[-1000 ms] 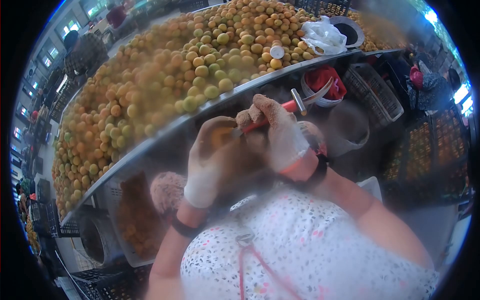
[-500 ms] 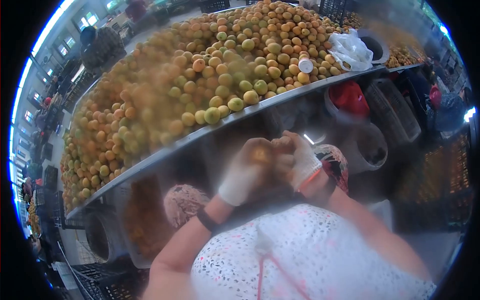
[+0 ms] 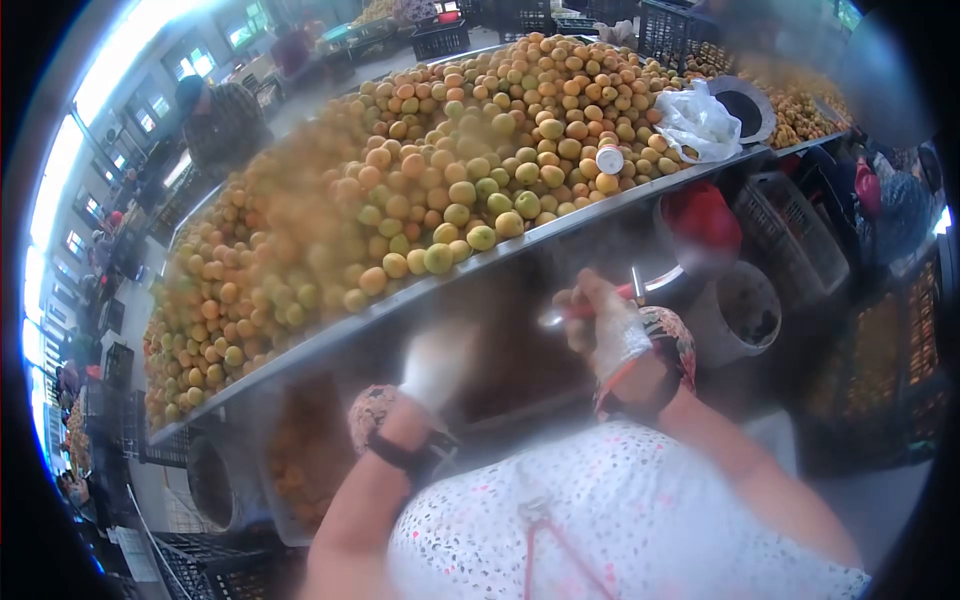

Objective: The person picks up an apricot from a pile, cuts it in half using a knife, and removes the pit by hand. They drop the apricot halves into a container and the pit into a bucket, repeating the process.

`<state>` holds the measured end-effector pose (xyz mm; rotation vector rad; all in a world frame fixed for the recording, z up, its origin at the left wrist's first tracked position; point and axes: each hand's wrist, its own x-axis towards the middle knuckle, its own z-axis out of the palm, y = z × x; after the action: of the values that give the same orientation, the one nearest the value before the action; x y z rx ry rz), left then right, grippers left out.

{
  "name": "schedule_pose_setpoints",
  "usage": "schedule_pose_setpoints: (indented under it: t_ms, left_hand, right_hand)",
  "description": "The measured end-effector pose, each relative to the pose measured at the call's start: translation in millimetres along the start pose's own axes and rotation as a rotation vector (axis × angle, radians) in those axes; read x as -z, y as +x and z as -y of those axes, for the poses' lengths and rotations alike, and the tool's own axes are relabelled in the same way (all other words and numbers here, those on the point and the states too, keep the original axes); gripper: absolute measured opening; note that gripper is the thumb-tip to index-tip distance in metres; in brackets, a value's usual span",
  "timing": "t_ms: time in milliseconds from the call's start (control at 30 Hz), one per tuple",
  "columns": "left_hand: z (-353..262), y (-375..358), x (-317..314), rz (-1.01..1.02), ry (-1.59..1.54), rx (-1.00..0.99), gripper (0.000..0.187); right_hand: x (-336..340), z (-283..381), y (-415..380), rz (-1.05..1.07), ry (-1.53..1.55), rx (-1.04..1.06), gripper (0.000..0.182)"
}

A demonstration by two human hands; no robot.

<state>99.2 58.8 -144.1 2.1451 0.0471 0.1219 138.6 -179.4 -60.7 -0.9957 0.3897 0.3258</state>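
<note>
My right hand point(image 3: 608, 325), in a white glove that leaves the fingertips looking bare or stained, is closed around a red-handled tool point(image 3: 628, 291) with a curved metal end. A second shiny end sticks out on the left side of the fist. My left hand point(image 3: 440, 362), also gloved, is over the dark space below the table edge. Its fingers are smeared by motion and lens haze, so I cannot make out their pose. Beyond both hands a large heap of apricots point(image 3: 462, 192), yellow, orange and greenish, covers the metal-edged table point(image 3: 560, 228).
A white plastic bag point(image 3: 700, 122) and a small white lid point(image 3: 609, 159) lie on the heap. White buckets point(image 3: 738, 300) and a dark crate point(image 3: 795, 225) stand to the right. A bin of orange pieces point(image 3: 296, 455) is lower left. Other people point(image 3: 220, 120) are around.
My hands, together half a second ago, have come apart. The left has moved left and down; the right has turned, showing the red-handled tool more clearly. The view has shifted slightly.
</note>
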Motion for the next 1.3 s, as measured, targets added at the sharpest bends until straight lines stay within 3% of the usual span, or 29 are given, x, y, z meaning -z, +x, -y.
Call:
schedule_pose_setpoints:
  t_ms: [33, 67, 100, 167, 200, 267, 300, 367, 433, 467, 500, 533, 567, 600, 633, 700, 767, 800, 833, 867, 900, 1000, 1067, 1100, 1133, 1233, 1300]
  left_hand:
    - [-19, -9, 27, -0.042, 0.070, 0.123, 0.029]
    - [-7, -15, 52, -0.069, 0.197, -0.008, 0.027]
    - [-16, -24, 73, -0.117, -0.092, 0.294, 0.026]
    - [-14, -50, 119, -0.275, -0.166, 0.350, 0.028]
    - [60, -63, 154, -0.298, 0.229, -0.017, 0.027]
    - [54, -90, 191, -0.291, 0.402, -0.025, 0.027]
    - [91, -98, 221, -0.272, 0.498, 0.082, 0.032]
    - [132, -116, 258, -0.318, 0.636, 0.051, 0.037]
    - [63, -97, 247, -0.434, 0.879, 0.096, 0.038]
    - [109, -86, 275, -0.488, 0.620, -0.115, 0.034]
    - [93, -64, 279, -0.574, 0.749, -0.071, 0.032]
    - [101, -34, 293, -0.570, 0.620, -0.004, 0.030]
    - [96, -8, 300, -0.467, 1.339, -0.398, 0.027]
    - [84, 24, 293, -0.457, 0.927, -0.181, 0.030]
    - [68, 60, 269, -0.540, 0.297, -0.195, 0.039]
    - [33, 122, 240, -0.511, 0.384, -0.104, 0.045]
    - [41, 185, 214, -0.406, 0.334, -0.270, 0.042]
    - [22, 204, 189, -0.348, 0.390, -0.195, 0.040]
    - [32, 235, 178, -0.322, 0.700, -0.356, 0.040]
    - [15, 251, 154, -0.272, 0.492, -0.401, 0.046]
    - [15, 269, 137, -0.291, 0.701, -0.475, 0.054]
    - [18, 312, 107, -0.270, 0.840, -0.320, 0.055]
    - [23, 326, 96, -0.100, 1.029, -0.093, 0.037]
    - [20, 326, 96, -0.095, 1.029, -0.094, 0.037]
    - [17, 325, 99, -0.123, 0.998, -0.102, 0.040]
    - [31, 313, 109, -0.210, 0.907, -0.233, 0.041]
    - [6, 275, 111, -0.240, 0.570, -0.374, 0.041]
  right_hand:
    - [-1, 2, -3, 0.006, -0.031, -0.007, 0.021]
    - [0, 2, -5, 0.009, -0.020, -0.007, 0.021]
    - [0, 2, -6, 0.020, -0.046, 0.008, 0.018]
    - [3, 0, -5, 0.035, -0.056, 0.019, 0.016]
    - [7, -1, -2, 0.062, -0.086, 0.025, 0.014]
    - [13, -5, 5, 0.091, -0.110, 0.024, 0.014]
    - [16, -9, 11, 0.155, -0.142, 0.037, 0.015]
    - [16, -12, 17, 0.221, -0.173, 0.047, 0.015]
    - [11, -12, 17, 0.237, -0.311, 0.051, 0.014]
    - [11, -12, 20, 0.234, -0.308, 0.050, 0.014]
    - [10, -13, 23, 0.249, -0.308, 0.049, 0.013]
    - [9, -14, 26, 0.266, -0.309, 0.048, 0.012]
    - [8, -12, 29, 0.264, -0.307, 0.048, 0.012]
    - [7, -9, 33, 0.299, -0.358, 0.031, 0.012]
    - [6, -7, 36, 0.334, -0.406, 0.016, 0.012]
    - [1, -8, 43, 0.326, -0.399, 0.042, 0.013]
    - [1, -6, 51, 0.330, -0.479, 0.009, 0.013]
    - [2, -7, 57, 0.341, -0.498, 0.007, 0.014]
    - [1, -7, 62, 0.332, -0.497, 0.007, 0.014]
    - [2, -7, 66, 0.343, -0.494, -0.002, 0.014]
    - [2, -5, 71, 0.355, -0.492, -0.010, 0.015]
    - [3, -1, 82, 0.357, -0.496, -0.027, 0.018]
    - [5, -4, 87, 0.365, -0.498, -0.022, 0.019]
    - [8, -11, 91, 0.398, -0.411, 0.043, 0.019]
    - [11, -16, 91, 0.429, -0.322, 0.106, 0.020]
    - [8, 0, 83, 0.438, -0.409, 0.030, 0.019]
    - [7, 0, 81, 0.460, -0.423, 0.055, 0.017]
